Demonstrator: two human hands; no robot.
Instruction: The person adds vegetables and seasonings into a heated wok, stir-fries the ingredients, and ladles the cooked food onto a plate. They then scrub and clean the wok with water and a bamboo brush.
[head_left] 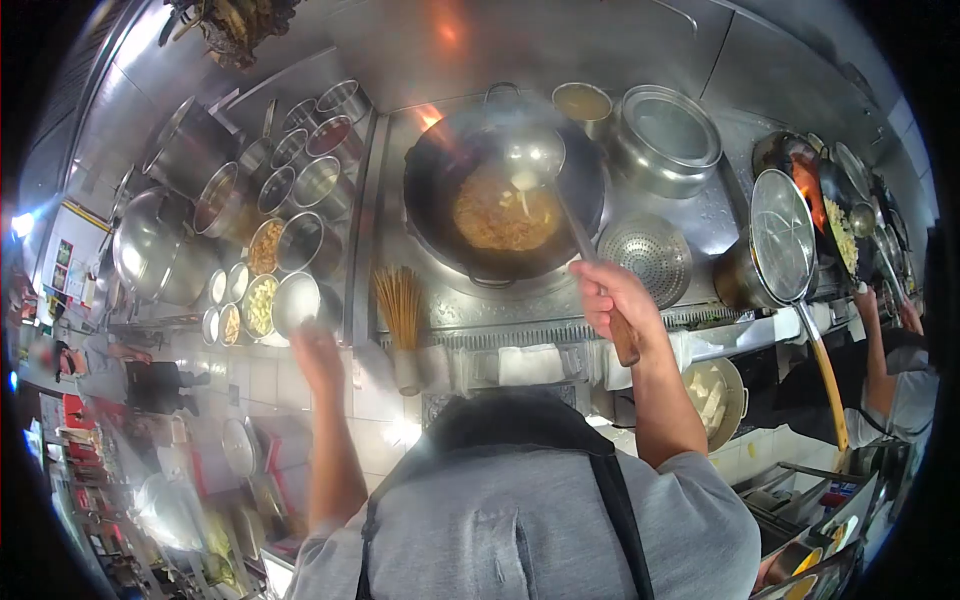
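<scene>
My right hand point(615, 300) is wrapped round the wooden handle of a ladle point(533, 155). The ladle's metal bowl hangs over the back of a dark wok point(425, 210), with pale bits just below it. Brownish food point(500, 215) lies in the wok, with some white and yellowish pieces on top. My left hand point(317, 350) is at the left, at the near edge of a round container of white contents point(297, 302). Its fingers are smeared by motion, so whether they hold the container is unclear.
Metal pots point(320, 182) and small food bowls point(260, 305) crowd the left. A bamboo brush point(400, 310) stands before the wok. Right of it are a perforated strainer point(645, 262), a lidded pot point(670, 140) and a mesh sieve point(783, 235). A co-worker point(885, 370) is at far right.
</scene>
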